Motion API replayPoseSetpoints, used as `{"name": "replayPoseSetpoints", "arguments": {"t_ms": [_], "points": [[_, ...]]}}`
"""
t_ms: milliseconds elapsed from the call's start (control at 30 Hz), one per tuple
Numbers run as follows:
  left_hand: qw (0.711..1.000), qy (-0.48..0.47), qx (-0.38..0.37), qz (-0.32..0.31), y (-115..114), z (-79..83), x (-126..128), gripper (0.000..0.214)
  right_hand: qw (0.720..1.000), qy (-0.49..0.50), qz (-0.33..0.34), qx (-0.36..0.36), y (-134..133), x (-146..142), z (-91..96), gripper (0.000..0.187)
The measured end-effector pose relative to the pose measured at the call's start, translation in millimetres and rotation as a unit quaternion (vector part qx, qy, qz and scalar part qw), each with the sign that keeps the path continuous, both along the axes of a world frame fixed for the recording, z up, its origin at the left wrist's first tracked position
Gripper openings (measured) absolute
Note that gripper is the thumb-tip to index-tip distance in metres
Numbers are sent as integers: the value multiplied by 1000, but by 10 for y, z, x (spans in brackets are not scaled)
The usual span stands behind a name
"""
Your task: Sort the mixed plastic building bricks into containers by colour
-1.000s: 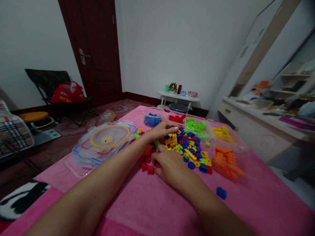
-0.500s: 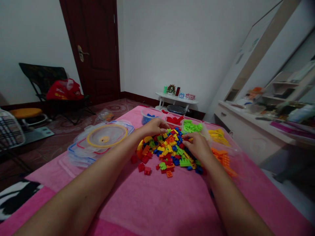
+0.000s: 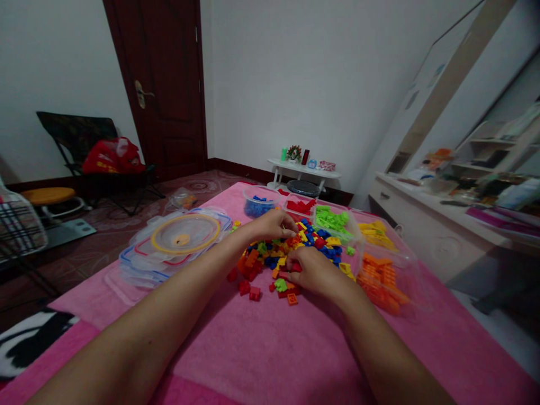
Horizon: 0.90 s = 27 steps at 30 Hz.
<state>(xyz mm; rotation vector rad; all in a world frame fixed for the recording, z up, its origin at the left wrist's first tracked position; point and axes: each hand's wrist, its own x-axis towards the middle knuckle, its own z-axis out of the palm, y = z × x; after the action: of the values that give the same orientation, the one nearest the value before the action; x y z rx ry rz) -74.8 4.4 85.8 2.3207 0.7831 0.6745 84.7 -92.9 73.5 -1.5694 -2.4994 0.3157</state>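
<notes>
While both hands work a mixed pile of bricks [image 3: 295, 253] on a pink cloth [image 3: 270, 349], the right hand [image 3: 314, 270] sits on the pile's near edge, fingers curled over red pieces; whether it pinches one or just rakes, can't tell. The left hand [image 3: 270, 224] rests at the pile's far-left edge, fingertips bunched together, prob. nipping a small piece, tho nothing shows between them.

The pile lies mid-cloth. Behind it, in a row: a blue-brick tub [image 3: 258, 202] at far left, a red-brick tub [image 3: 301, 205] beside that, then a green-brick tub [image 3: 333, 219] and a yellow-brick tub [image 3: 377, 230]. An orange-brick tub [image 3: 382, 275] stands just right of the pile. Stacked lids [image 3: 177, 247] lie well left of it. A few red strays [image 3: 248, 289] sit at the pile's near-left edge.

Judgement: the step in hand looks like picking one colour out of the heap. Done well, it means lifting w/ fingertips, not sweeping, so neighbours stay put, & keeping wrists low and clear of the orange-brick tub, which is close to the right forearm.

The pile's long axis runs approx. left to right across the cloth, parallel to the tub row. Single bricks point every way; no common heading.
</notes>
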Motion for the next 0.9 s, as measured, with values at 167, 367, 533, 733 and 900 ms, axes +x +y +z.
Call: {"name": "replayPoseSetpoints", "arguments": {"t_ms": [167, 367, 533, 733, 900], "points": [[975, -113, -190, 23, -105, -47, 167, 28, 995, 10, -85, 52, 123, 227, 170, 3], [829, -234, -508, 27, -262, -83, 350, 55, 972, 118, -115, 167, 151, 190, 269, 23], [712, -315, -628, 2, -244, -75, 361, 44, 938, 219, -93, 253, 128, 56, 239, 39], [675, -431, -595, 68, -41, -84, 220, 10, 987, 94, -66, 114, 49, -14, 109, 9], [664, -459, -587, 70, 4, -23, 95, 10, 991, -81, -99, 51, -25, -135, -47, 9]]}}
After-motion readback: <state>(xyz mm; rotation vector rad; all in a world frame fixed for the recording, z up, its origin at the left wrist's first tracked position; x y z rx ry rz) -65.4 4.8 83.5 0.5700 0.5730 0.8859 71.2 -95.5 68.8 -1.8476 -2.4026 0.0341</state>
